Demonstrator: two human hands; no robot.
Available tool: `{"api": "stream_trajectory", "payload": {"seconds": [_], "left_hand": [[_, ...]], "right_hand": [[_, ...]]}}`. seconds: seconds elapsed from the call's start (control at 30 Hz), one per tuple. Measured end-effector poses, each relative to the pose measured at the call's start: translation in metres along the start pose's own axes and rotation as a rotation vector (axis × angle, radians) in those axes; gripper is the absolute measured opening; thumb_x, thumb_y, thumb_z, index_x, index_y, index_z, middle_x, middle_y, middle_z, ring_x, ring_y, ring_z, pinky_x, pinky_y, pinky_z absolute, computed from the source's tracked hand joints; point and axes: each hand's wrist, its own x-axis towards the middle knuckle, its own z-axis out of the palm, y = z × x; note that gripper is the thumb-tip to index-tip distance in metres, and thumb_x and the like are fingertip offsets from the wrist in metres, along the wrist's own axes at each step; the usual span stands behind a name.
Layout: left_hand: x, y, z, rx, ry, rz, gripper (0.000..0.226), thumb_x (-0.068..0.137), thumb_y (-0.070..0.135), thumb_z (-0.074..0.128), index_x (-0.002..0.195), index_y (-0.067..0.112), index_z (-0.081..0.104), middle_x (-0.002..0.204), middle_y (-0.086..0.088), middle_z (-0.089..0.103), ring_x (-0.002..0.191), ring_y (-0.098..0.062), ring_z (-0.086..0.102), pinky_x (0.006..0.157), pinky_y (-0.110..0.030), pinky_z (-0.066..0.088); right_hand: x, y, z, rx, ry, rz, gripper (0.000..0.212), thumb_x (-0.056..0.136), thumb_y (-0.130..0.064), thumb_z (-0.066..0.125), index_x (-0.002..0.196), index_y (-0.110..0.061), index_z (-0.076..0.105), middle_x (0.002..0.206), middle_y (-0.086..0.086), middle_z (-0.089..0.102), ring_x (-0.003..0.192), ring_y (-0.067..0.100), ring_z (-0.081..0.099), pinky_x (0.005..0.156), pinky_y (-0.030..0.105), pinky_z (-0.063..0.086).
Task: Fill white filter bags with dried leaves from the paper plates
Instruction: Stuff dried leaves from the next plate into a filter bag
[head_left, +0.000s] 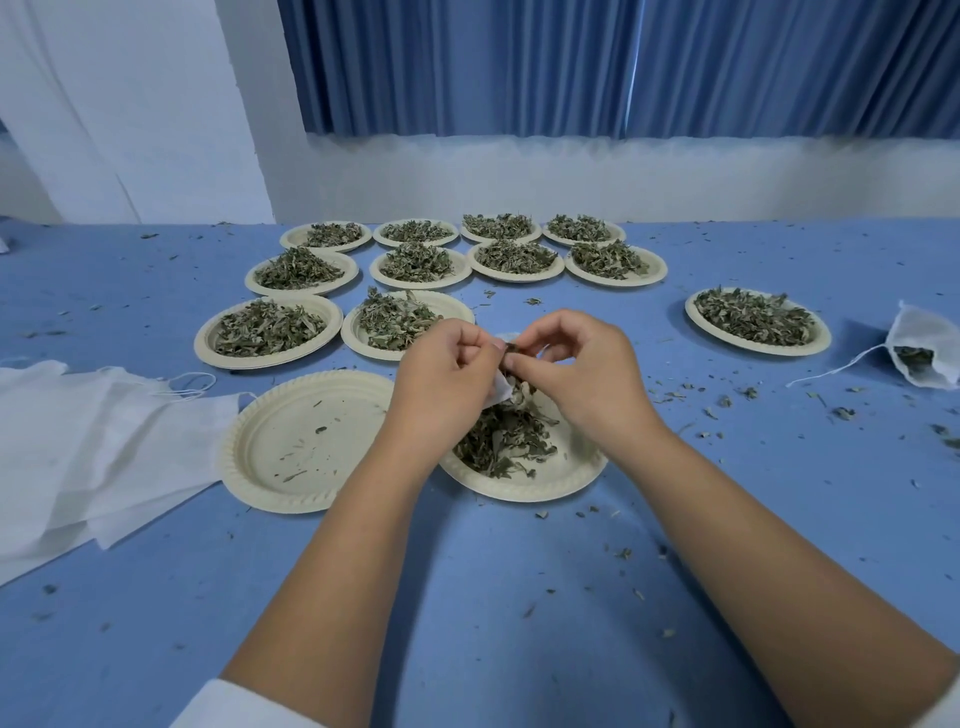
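1. Head camera, what is done: one filled bag (924, 356) lies at the far right of the blue table (467, 597), its string trailing, and one emptied plate (234, 457) near the left holds only crumbs.
2. What is left (by far the larger share, judging by the layout): eleven heaped plates (756, 322) wait untouched, ten grouped at the back and one off to the right. A stack of unfilled bags (78, 431) lies at the left edge.
3. The step in hand looks like loading the second bag. The filter bag (500, 388) is held in the air just above the working plate (519, 491), mostly hidden behind the hands, with only scraps of white showing. A good pile of dried leaves (498, 441) remains on that plate, so this bag seems only partly filled.
4. Both forearms reach in from the bottom edge and converge over the working plate, wrists raised.
5. The left hand (447, 364) has its fingers curled, thumb and fingertips pinching the bag's mouth.
6. The right hand (576, 369) mirrors it, fingers curled and pinching the opposite edge. Dark leaf shows between the meeting fingertips, though whether it is going in cannot be told.
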Motion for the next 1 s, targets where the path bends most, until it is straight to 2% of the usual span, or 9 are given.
{"api": "stream_trajectory", "payload": {"seconds": [0.13, 0.23, 0.3, 0.4, 0.5, 0.57, 0.7, 0.83, 1.0], "left_hand": [[-0.001, 0.002, 0.000, -0.053, -0.046, 0.000, 0.011, 0.096, 0.012, 0.057, 0.086, 0.012, 0.062, 0.049, 0.010, 0.059, 0.046, -0.002, 0.053, 0.050, -0.014, 0.045], [-0.004, 0.003, 0.001, -0.047, -0.137, 0.019, 0.010, 0.096, 0.013, 0.056, 0.089, 0.011, 0.063, 0.049, 0.011, 0.057, 0.046, -0.001, 0.051, 0.049, -0.014, 0.044], [-0.006, 0.003, 0.003, -0.024, -0.187, 0.034, 0.010, 0.096, 0.015, 0.057, 0.091, 0.009, 0.064, 0.050, 0.013, 0.056, 0.048, -0.002, 0.050, 0.052, -0.017, 0.044], [-0.005, 0.003, 0.004, -0.009, -0.122, 0.024, 0.009, 0.095, 0.016, 0.058, 0.088, 0.013, 0.063, 0.051, 0.013, 0.056, 0.049, -0.003, 0.051, 0.055, -0.024, 0.049], [-0.002, 0.001, 0.000, -0.031, -0.008, -0.007, 0.011, 0.096, 0.012, 0.055, 0.087, 0.013, 0.062, 0.050, 0.012, 0.058, 0.048, -0.003, 0.053, 0.052, -0.020, 0.051], [0.000, 0.000, -0.002, -0.046, 0.044, -0.028, 0.011, 0.097, 0.014, 0.054, 0.089, 0.012, 0.062, 0.050, 0.010, 0.059, 0.048, -0.003, 0.055, 0.053, -0.020, 0.049], [0.002, -0.001, -0.005, -0.125, 0.140, -0.066, 0.014, 0.098, 0.014, 0.053, 0.086, 0.014, 0.061, 0.049, 0.011, 0.059, 0.047, 0.000, 0.055, 0.052, -0.017, 0.048], [0.004, -0.002, -0.008, -0.130, 0.173, -0.075, 0.012, 0.098, 0.015, 0.054, 0.089, 0.015, 0.062, 0.051, 0.011, 0.061, 0.049, 0.000, 0.057, 0.054, -0.021, 0.053], [0.003, -0.001, -0.007, -0.066, 0.113, -0.041, 0.012, 0.097, 0.015, 0.054, 0.088, 0.013, 0.062, 0.051, 0.009, 0.060, 0.049, -0.004, 0.055, 0.060, -0.026, 0.050]], "right_hand": [[0.006, 0.008, 0.000, -0.053, -0.002, 0.237, 0.037, 0.074, -0.026, 0.084, 0.101, -0.026, 0.058, 0.102, -0.007, 0.057, 0.079, 0.009, 0.058, 0.072, 0.027, 0.052], [0.006, 0.010, -0.001, 0.126, -0.137, 0.400, 0.019, 0.085, -0.016, 0.074, 0.101, -0.017, 0.065, 0.091, 0.002, 0.067, 0.072, 0.012, 0.064, 0.057, 0.024, 0.054], [0.005, 0.012, 0.000, 0.083, -0.120, 0.371, 0.005, 0.087, -0.010, 0.070, 0.091, -0.012, 0.069, 0.077, 0.004, 0.068, 0.061, 0.012, 0.061, 0.051, 0.019, 0.050], [0.006, 0.014, 0.002, 0.074, -0.099, 0.356, 0.002, 0.086, -0.014, 0.072, 0.087, -0.014, 0.070, 0.072, 0.003, 0.068, 0.060, 0.011, 0.061, 0.058, 0.024, 0.052], [0.008, 0.008, -0.004, 0.299, -0.191, 0.432, 0.019, 0.085, -0.021, 0.075, 0.098, -0.008, 0.071, 0.091, 0.009, 0.074, 0.076, 0.017, 0.072, 0.068, 0.028, 0.059], [0.010, 0.004, -0.009, 0.347, -0.213, 0.449, 0.015, 0.087, -0.020, 0.073, 0.101, -0.015, 0.072, 0.100, 0.005, 0.074, 0.083, 0.014, 0.074, 0.066, 0.026, 0.059], [0.012, -0.001, -0.017, 0.253, -0.183, 0.376, 0.018, 0.087, -0.026, 0.069, 0.105, -0.029, 0.070, 0.110, -0.001, 0.068, 0.096, 0.009, 0.067, 0.066, 0.022, 0.056], [0.007, -0.005, -0.020, 0.167, -0.331, 0.317, 0.051, 0.072, -0.036, 0.085, 0.118, -0.035, 0.062, 0.116, -0.003, 0.062, 0.095, 0.005, 0.069, 0.073, 0.029, 0.060], [0.005, -0.003, -0.013, 0.216, -0.263, 0.306, 0.029, 0.077, -0.015, 0.082, 0.100, -0.024, 0.067, 0.113, 0.005, 0.065, 0.091, 0.013, 0.071, 0.060, 0.020, 0.055]]}}
